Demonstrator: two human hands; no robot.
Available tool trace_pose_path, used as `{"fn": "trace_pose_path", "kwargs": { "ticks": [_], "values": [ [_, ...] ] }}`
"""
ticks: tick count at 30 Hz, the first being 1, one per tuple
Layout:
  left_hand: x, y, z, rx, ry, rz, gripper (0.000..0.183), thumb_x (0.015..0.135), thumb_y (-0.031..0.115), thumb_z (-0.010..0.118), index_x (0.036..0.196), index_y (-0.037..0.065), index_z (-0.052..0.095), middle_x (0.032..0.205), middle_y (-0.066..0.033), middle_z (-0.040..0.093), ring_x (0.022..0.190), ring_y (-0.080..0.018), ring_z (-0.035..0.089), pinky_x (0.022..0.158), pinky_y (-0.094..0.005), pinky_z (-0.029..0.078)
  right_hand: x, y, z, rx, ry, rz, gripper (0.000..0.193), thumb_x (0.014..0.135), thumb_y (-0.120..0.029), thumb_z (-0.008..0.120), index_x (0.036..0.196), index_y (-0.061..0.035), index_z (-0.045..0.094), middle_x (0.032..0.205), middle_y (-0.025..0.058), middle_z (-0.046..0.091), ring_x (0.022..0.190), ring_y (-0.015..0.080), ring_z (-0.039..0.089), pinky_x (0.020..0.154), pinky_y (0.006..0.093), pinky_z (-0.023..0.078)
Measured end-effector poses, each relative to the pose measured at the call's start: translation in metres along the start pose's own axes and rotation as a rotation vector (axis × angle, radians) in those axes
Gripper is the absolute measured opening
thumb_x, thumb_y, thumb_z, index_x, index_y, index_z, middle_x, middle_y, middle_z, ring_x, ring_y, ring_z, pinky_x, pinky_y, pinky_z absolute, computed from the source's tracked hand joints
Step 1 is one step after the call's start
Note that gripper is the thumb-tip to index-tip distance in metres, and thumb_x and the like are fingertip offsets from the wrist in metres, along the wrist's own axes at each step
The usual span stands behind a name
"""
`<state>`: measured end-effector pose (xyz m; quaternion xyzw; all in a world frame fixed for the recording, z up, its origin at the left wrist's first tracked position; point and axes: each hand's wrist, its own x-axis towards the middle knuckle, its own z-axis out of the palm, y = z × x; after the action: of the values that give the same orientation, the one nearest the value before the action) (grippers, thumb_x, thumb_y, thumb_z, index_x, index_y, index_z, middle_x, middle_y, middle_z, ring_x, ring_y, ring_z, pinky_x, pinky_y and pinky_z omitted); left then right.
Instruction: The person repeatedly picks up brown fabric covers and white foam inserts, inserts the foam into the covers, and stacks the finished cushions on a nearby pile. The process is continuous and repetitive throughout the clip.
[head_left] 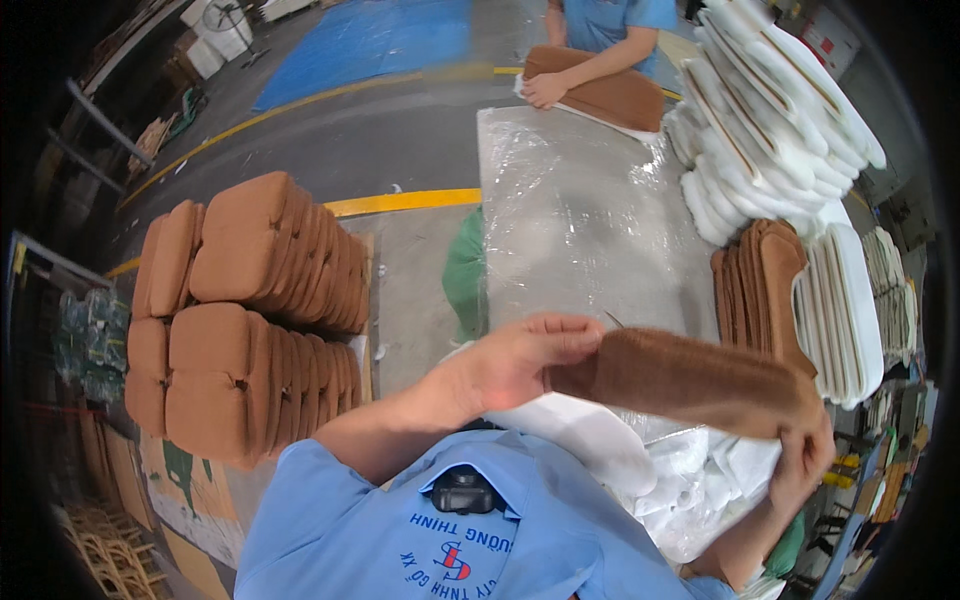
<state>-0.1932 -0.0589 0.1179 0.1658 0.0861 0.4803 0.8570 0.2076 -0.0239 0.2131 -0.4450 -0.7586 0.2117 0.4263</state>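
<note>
Stretched between my two hands above the near end of the table is a brown fabric cushion cover [690, 385], long and somewhat blurred. My left hand [530, 360] pinches its left end between thumb and fingers. At the other end, my right hand [805, 455] grips the lower right corner. A white pad [585, 440] lies under the cover, close against my body. To its right is clear plastic with white pieces [700, 490] in it. More brown covers [750, 290] are stacked beyond my right hand.
A plastic-wrapped table [590, 230] extends ahead. Across it a co-worker handles a brown-and-white cushion [600, 90]. White pads pile high [770, 110] at the far right, with more white pads [840, 310] nearer. Brown cushions [250, 320] stand stacked on the left.
</note>
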Motion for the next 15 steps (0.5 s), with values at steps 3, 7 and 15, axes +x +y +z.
{"fn": "trace_pose_path", "kwargs": {
  "ticks": [3,7,15],
  "values": [
    [-0.022,-0.028,-0.012,0.065,0.078,-0.046,0.027,0.107,0.022,0.063,0.125,0.002,0.067,0.121,-0.0080,0.072,0.117,-0.0204,0.068,0.107,-0.0393,0.052,0.020,-0.038,-0.059,0.088,-0.655,-0.174,0.032,0.100,-0.025,0.071,0.105,0.0073,0.073,0.109,0.0172,0.075,0.103,0.0275,0.073,0.090,0.0362,0.056],
    [-0.052,-0.071,-0.054,-0.010,0.095,-0.105,0.035,0.109,0.029,0.060,0.133,0.003,0.065,0.127,-0.0073,0.072,0.119,-0.0219,0.068,0.108,-0.0415,0.050,0.064,-0.034,0.031,0.811,-0.971,0.383,0.028,0.101,-0.022,0.069,0.095,0.0049,0.072,0.089,0.0141,0.074,0.080,0.0254,0.072,0.074,0.0344,0.057],
    [-0.079,-0.101,-0.086,0.062,0.450,0.197,0.028,0.115,0.026,0.051,0.128,0.005,0.064,0.120,-0.0020,0.069,0.112,-0.0111,0.065,0.099,-0.0293,0.051,-0.035,0.026,0.332,0.682,-0.944,0.808,0.020,0.111,-0.028,0.061,0.113,-0.0077,0.065,0.097,0.0021,0.068,0.086,0.0111,0.065,0.078,0.0276,0.054]
  ]
}}
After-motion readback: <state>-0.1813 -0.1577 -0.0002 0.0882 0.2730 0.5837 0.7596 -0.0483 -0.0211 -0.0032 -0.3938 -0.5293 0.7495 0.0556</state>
